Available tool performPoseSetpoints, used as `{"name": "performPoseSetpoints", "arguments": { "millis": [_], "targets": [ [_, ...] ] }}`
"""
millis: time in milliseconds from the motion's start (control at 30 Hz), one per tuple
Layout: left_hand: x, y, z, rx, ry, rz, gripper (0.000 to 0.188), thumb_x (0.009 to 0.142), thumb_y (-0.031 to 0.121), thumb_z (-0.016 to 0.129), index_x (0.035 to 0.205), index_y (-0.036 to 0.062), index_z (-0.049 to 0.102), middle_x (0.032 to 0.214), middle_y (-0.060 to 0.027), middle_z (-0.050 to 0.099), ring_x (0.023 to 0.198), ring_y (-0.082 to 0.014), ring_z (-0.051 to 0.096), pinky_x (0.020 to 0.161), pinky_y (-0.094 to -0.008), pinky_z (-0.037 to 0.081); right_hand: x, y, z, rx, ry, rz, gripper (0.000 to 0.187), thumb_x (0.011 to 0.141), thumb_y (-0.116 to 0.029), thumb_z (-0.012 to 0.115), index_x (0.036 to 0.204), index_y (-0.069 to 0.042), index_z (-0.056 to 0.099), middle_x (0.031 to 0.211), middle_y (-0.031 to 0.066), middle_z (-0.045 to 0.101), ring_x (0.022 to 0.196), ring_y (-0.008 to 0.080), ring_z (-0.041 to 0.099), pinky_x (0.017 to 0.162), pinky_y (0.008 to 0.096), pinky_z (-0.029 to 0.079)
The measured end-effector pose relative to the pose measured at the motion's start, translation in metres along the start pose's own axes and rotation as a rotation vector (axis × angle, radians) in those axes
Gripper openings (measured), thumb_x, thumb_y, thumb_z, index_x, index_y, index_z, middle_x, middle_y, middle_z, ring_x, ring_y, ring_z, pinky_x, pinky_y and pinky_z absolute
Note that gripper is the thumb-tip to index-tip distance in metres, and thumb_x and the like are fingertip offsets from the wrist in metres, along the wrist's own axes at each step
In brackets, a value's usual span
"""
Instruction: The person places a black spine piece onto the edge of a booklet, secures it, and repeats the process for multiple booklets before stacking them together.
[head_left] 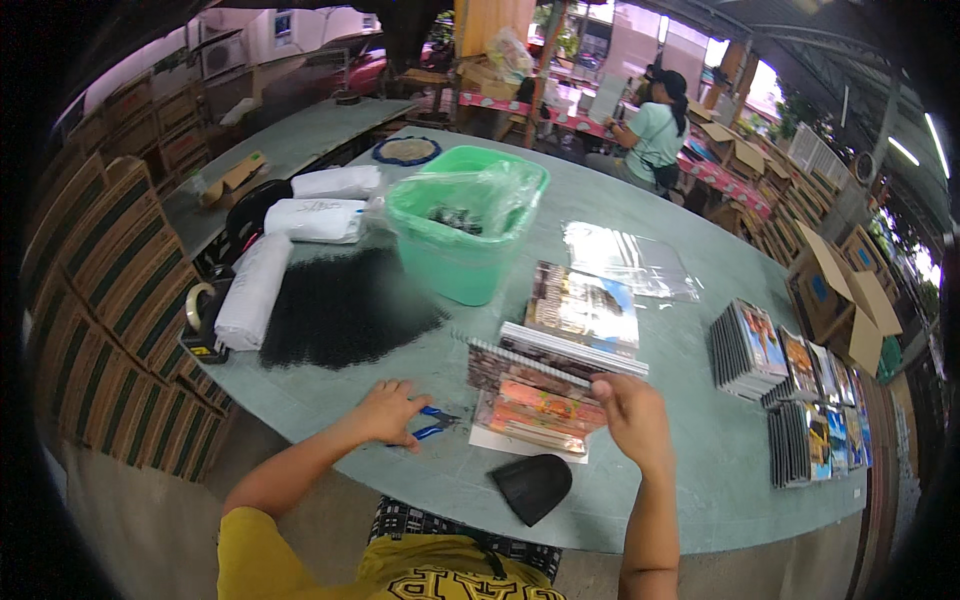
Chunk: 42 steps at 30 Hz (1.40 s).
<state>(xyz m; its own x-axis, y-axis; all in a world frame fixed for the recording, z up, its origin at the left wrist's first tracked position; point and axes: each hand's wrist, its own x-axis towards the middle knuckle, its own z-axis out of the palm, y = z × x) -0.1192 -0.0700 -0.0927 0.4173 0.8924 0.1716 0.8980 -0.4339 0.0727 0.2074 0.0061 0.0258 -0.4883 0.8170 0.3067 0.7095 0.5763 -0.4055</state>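
Note:
My right hand (635, 418) pinches the right side of a spiral-bound booklet (535, 410). One leaf of it is raised along the wire coil, and a page with orange and pink pictures shows below. On the table to the left lies a pair of cutting pliers (438, 422) with blue handles. My left hand (390, 412) rests beside the handle ends, its fingers spread and empty; whether it touches them I cannot tell. Behind the booklet lies a stack of picture booklets (583, 308). A black rounded flat piece (533, 488) sits near the table's front edge.
A green bin (455, 262) with a clear plastic bag stands mid-table. Left of it are many black wire coils (345, 308), white rolls (253, 292) and a tape dispenser (205, 325). Clear sleeves (630, 262) lie behind; booklet stacks (748, 350) stand right. A person (652, 130) sits farther back.

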Motion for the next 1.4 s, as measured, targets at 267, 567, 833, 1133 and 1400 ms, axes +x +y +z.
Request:
{"name": "performPoseSetpoints", "arguments": {
  "millis": [267,567,833,1133,1400],
  "targets": [
    [0.014,0.006,0.000,-0.368,-0.248,-0.245,0.034,0.076,0.023,0.063,0.104,0.0054,0.056,0.087,-0.0141,0.060,0.075,-0.0273,0.060,0.065,-0.0375,0.048,0.075,-0.082,0.064,-0.010,-0.093,-0.303,0.027,0.082,-0.018,0.060,0.102,-0.001,0.061,0.082,0.0174,0.064,0.076,0.0354,0.061,0.069,0.0423,0.048],
    [0.042,0.023,-0.075,-1.425,-0.194,-0.606,0.028,0.087,0.024,0.053,0.109,0.0073,0.050,0.080,-0.0041,0.057,0.065,-0.0126,0.057,0.055,-0.0261,0.044,0.092,-0.074,0.067,0.426,-0.160,-0.159,0.028,0.075,0.002,0.064,0.102,-0.005,0.065,0.095,0.0137,0.066,0.085,0.0244,0.064,0.073,0.0319,0.049],
    [0.054,0.009,-0.078,-0.595,-0.089,-0.343,0.025,0.087,0.028,0.054,0.100,0.0068,0.054,0.082,-0.0074,0.060,0.069,-0.0179,0.059,0.060,-0.0323,0.047,0.085,-0.073,0.071,0.274,-0.046,-0.318,0.029,0.070,0.000,0.066,0.099,-0.003,0.065,0.098,0.0135,0.059,0.080,0.0292,0.059,0.069,0.0355,0.047],
    [0.044,0.022,-0.087,-2.112,-0.506,-0.582,0.037,0.088,0.035,0.051,0.108,0.0047,0.051,0.091,-0.0131,0.061,0.075,-0.0189,0.062,0.061,-0.0313,0.049,0.079,-0.075,0.079,0.227,0.103,-0.136,0.021,0.065,-0.008,0.072,0.079,0.005,0.063,0.095,0.0147,0.056,0.081,0.0299,0.059,0.070,0.0354,0.047],
    [0.040,-0.002,-0.073,-0.579,0.194,-0.305,0.023,0.085,0.026,0.058,0.088,0.0035,0.055,0.073,-0.0049,0.057,0.068,-0.0151,0.056,0.062,-0.0301,0.045,0.080,-0.066,0.076,0.244,0.135,-0.185,0.020,0.065,-0.003,0.071,0.083,0.003,0.065,0.099,0.0142,0.055,0.082,0.0297,0.059,0.070,0.0348,0.049]
  ]
}}
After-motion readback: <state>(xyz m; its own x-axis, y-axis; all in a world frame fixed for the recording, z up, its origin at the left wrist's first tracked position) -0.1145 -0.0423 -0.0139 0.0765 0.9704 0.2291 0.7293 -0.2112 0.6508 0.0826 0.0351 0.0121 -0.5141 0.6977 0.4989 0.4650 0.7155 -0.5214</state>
